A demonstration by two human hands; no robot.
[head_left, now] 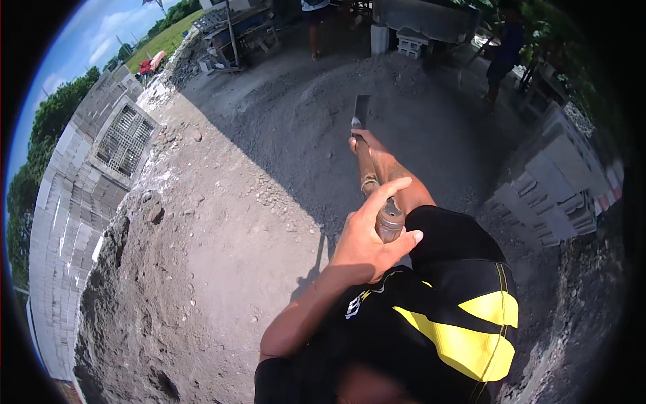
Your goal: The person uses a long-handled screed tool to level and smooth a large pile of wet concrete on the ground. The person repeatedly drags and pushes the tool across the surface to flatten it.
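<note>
A long-handled shovel [367,165] slants away from my body, its brown shaft running forward to a dark flat blade [361,108]. My left hand [370,239] is round the thick near end of the handle, with thumb and forefinger spread on either side of it. Farther along the shaft, close to the blade, my right hand [367,140] is closed round it. Beyond the blade lies a broad mound of grey sand or gravel [303,108] in shade. I cannot tell whether the blade touches it.
Stacked grey concrete blocks stand at the left [60,209] and right [548,178]. A grid-like panel [123,138] leans by the left stack. One person [508,50] stands at the back right, another [316,27] at the back. A rough earth edge [114,316] lies at the lower left.
</note>
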